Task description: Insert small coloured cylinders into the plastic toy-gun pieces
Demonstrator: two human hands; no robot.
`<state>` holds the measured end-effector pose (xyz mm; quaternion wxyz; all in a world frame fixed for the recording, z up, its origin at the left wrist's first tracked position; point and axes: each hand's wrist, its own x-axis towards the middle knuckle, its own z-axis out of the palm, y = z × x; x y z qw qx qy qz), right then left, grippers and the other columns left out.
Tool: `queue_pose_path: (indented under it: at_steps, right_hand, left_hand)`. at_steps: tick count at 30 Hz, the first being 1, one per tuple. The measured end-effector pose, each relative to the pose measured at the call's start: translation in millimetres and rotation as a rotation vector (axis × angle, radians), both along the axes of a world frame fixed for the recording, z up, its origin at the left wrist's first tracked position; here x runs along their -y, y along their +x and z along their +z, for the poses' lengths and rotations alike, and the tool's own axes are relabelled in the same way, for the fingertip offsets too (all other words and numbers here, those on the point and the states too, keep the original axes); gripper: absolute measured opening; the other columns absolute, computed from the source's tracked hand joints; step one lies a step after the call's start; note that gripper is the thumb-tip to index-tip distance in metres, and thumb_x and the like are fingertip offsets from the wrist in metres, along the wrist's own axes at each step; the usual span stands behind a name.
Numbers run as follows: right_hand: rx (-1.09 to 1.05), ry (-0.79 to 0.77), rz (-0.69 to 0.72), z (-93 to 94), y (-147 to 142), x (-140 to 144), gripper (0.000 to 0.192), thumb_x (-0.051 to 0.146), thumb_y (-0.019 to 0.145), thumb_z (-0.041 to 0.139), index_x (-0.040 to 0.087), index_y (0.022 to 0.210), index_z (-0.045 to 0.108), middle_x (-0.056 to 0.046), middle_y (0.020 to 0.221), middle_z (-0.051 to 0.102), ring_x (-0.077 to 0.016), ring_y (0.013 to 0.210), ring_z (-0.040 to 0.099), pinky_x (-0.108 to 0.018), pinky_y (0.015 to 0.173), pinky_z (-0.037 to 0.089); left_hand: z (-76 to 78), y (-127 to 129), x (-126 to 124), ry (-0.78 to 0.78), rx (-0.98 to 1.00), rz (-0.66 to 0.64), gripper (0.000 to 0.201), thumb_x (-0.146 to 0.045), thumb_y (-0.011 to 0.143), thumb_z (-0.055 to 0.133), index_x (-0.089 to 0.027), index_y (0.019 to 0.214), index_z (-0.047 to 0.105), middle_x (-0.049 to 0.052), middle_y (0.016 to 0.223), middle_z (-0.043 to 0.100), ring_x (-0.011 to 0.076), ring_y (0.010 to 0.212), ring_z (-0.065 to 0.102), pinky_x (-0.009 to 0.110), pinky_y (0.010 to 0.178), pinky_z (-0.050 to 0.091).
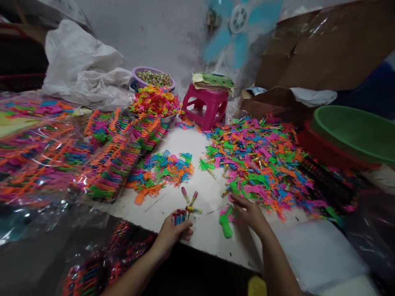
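Note:
My left hand (pixel 173 234) is closed around a small bundle of short coloured sticks (pixel 179 216) near the front edge of the white board (pixel 191 176). Two or three loose sticks (pixel 190 201) lie just beyond it. My right hand (pixel 248 211) rests flat at the near edge of a big heap of small coloured plastic toy pieces (pixel 259 160), fingers spread over pink and green pieces. A green toy piece (pixel 226 225) lies beside its thumb.
A smaller pile of blue and orange pieces (pixel 166 166) sits mid-board. Bagged stacks of coloured parts (pixel 108 164) fill the left. A pink stool (pixel 203 107), a purple bowl (pixel 153 78), a spinning fan (pixel 237 24), cardboard and green and red basins (pixel 352 131) stand behind and right.

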<state>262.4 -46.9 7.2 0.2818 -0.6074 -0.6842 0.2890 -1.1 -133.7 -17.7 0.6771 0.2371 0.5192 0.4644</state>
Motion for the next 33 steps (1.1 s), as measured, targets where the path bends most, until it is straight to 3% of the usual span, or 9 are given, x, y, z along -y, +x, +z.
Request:
queue_pose_path:
  at_steps: [3, 5, 7, 10, 14, 17, 19, 24, 33]
  right_hand:
    - [0.115, 0.041, -0.322, -15.8, -9.2, 20.1, 0.038, 0.04, 0.069, 0.044, 0.016, 0.09, 0.063, -0.008, 0.083, 0.066, -0.0193, 0.07, 0.06, -0.032, 0.066, 0.047]
    - [0.214, -0.027, -0.42, -23.3, -14.7, 37.9, 0.036, 0.047, 0.069, 0.044, 0.017, 0.075, 0.063, -0.008, 0.074, 0.063, -0.0199, 0.065, 0.058, -0.032, 0.063, 0.045]
    - [0.289, -0.108, -0.37, -29.1, -21.1, 54.6, 0.037, 0.052, 0.067, 0.047, 0.018, 0.065, 0.061, -0.008, 0.067, 0.06, -0.0212, 0.065, 0.056, -0.033, 0.063, 0.044]
    - [0.287, -0.086, -0.304, -33.1, -34.7, 69.5, 0.034, 0.051, 0.064, 0.052, 0.018, 0.068, 0.059, -0.008, 0.072, 0.058, -0.0232, 0.073, 0.054, -0.035, 0.069, 0.042]
    - [-0.076, -0.131, -0.28, -22.6, -60.7, 73.6, 0.03, 0.049, 0.07, 0.048, 0.019, 0.069, 0.051, -0.002, 0.063, 0.053, -0.0168, 0.06, 0.051, -0.028, 0.057, 0.041]
    - [-0.382, -0.216, -0.129, -9.2, -85.6, 77.9, 0.03, 0.048, 0.078, 0.041, 0.02, 0.066, 0.043, 0.005, 0.052, 0.043, -0.0106, 0.045, 0.04, -0.022, 0.044, 0.034]
    - [-0.459, -0.217, -0.035, -4.1, -101.5, 82.5, 0.03, 0.046, 0.08, 0.04, 0.021, 0.064, 0.04, 0.007, 0.05, 0.039, -0.009, 0.044, 0.037, -0.02, 0.043, 0.031]
    - [-0.465, -0.179, -0.01, -5.3, -123.3, 89.4, 0.026, 0.042, 0.082, 0.04, 0.02, 0.068, 0.041, 0.008, 0.049, 0.036, -0.0082, 0.044, 0.035, -0.019, 0.043, 0.029]
    - [-0.342, -0.073, -0.092, -0.4, -125.4, 96.3, 0.026, 0.042, 0.081, 0.04, 0.02, 0.068, 0.045, 0.007, 0.049, 0.037, -0.0098, 0.045, 0.037, -0.02, 0.044, 0.031]
  left_hand:
    - [0.7, -2.9, 2.6, 0.054, -0.093, -0.014, 0.031, -0.03, 0.062, 0.067, -0.014, 0.082, 0.048, -0.005, 0.057, 0.053, 0.0113, 0.047, 0.058, 0.016, 0.032, 0.04]
    - [0.2, -7.8, 4.2, 0.067, -0.149, -0.006, 0.032, -0.032, 0.063, 0.066, -0.015, 0.083, 0.048, -0.006, 0.055, 0.05, 0.0103, 0.044, 0.056, 0.014, 0.029, 0.035]
    - [-0.1, -10.6, 5.1, 0.059, -0.185, -0.005, 0.031, -0.033, 0.063, 0.065, -0.014, 0.083, 0.048, -0.007, 0.053, 0.049, 0.0095, 0.042, 0.055, 0.013, 0.028, 0.033]
    - [1.7, -5.4, 5.4, 0.064, -0.205, -0.079, 0.032, -0.035, 0.063, 0.065, -0.014, 0.081, 0.05, -0.006, 0.05, 0.049, 0.0099, 0.042, 0.054, 0.013, 0.027, 0.032]
    - [11.9, 9.2, 6.1, 0.128, -0.19, -0.162, 0.038, -0.037, 0.061, 0.066, -0.014, 0.087, 0.053, -0.003, 0.057, 0.054, 0.0128, 0.049, 0.058, 0.015, 0.031, 0.038]
    - [21.9, 12.2, 7.9, 0.17, -0.213, -0.138, 0.037, -0.037, 0.062, 0.065, -0.014, 0.089, 0.054, -0.003, 0.057, 0.053, 0.0116, 0.048, 0.056, 0.017, 0.034, 0.041]
    - [26.9, 9.6, 9.5, 0.184, -0.228, -0.134, 0.037, -0.037, 0.064, 0.064, -0.013, 0.091, 0.054, -0.004, 0.054, 0.052, 0.0108, 0.046, 0.053, 0.017, 0.034, 0.041]
    - [27.4, 0.4, 12.6, 0.238, -0.268, -0.135, 0.035, -0.036, 0.067, 0.061, -0.013, 0.094, 0.056, -0.002, 0.057, 0.055, 0.0111, 0.048, 0.052, 0.02, 0.037, 0.043]
    - [20.6, 0.9, 13.3, 0.244, -0.338, -0.08, 0.032, -0.033, 0.059, 0.067, -0.017, 0.086, 0.066, 0.002, 0.062, 0.063, 0.0138, 0.053, 0.055, 0.022, 0.047, 0.046]
